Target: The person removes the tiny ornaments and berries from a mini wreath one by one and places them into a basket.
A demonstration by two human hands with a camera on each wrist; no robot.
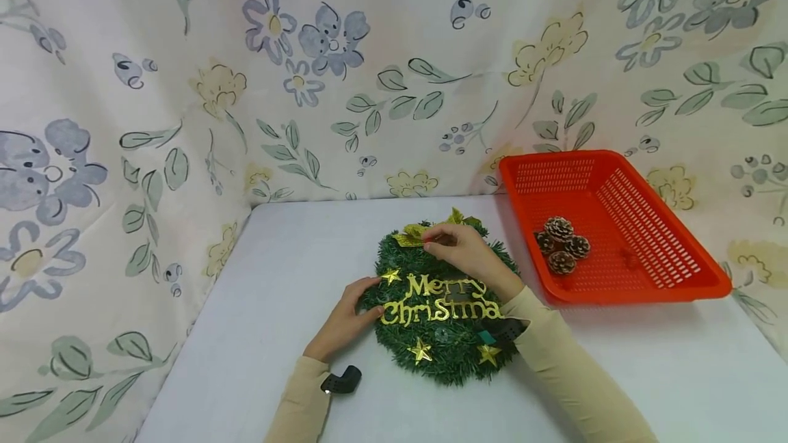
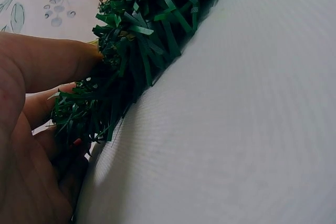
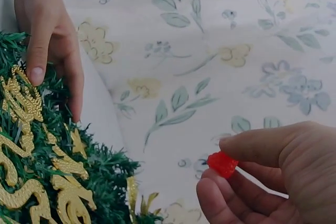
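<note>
A green tinsel wreath lies on the white table, with gold "Merry Christmas" lettering across it and gold stars around. My left hand grips the wreath's left edge. In the left wrist view its thumb presses one side while fingers curl round the other. Above the wreath's upper part, my right hand pinches a small bumpy red berry-like piece between thumb and fingertips. Gold glittery leaves sit at the wreath's top, close to that hand.
To the right stands a red plastic basket with slotted walls. Several brown pinecones are grouped in its near left part. A floral cloth hangs behind and beside the white table.
</note>
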